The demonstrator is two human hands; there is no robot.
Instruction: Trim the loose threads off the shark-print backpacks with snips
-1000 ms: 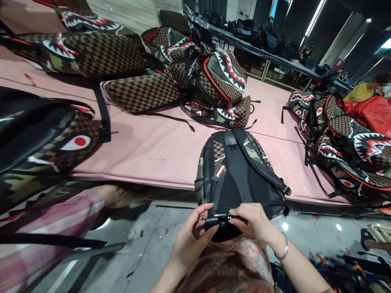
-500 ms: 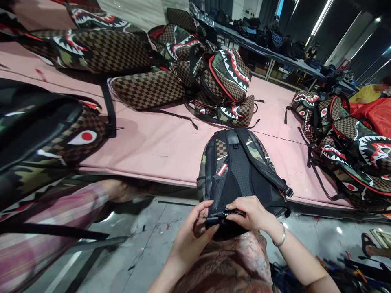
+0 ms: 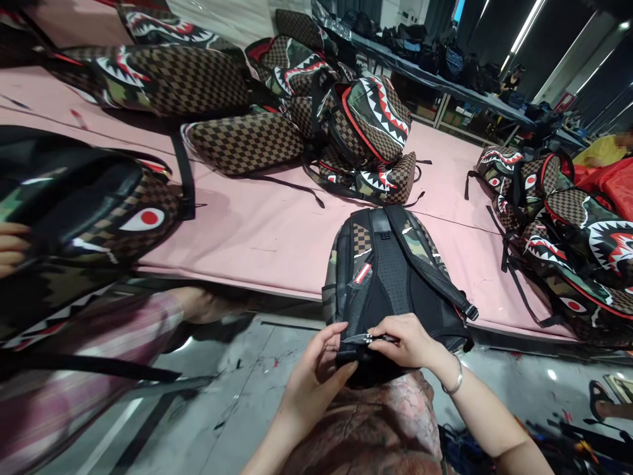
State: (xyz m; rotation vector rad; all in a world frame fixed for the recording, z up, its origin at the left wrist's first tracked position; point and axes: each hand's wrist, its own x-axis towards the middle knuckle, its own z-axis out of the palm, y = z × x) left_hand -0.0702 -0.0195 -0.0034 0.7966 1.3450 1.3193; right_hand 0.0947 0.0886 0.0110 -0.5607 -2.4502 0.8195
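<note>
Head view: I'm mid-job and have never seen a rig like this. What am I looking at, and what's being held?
There is no machine here: a person works with two bare hands, seen from a camera on their head looking forward and down. The left hand grips the near end of a backpack, which lies straps up with that end past the edge of the pink table. The right hand holds a small metal-tipped tool against it; its exact type is unclear. More patterned bags lie beyond and to the right. At the left edge, another person's hand touches a different bag.
</note>
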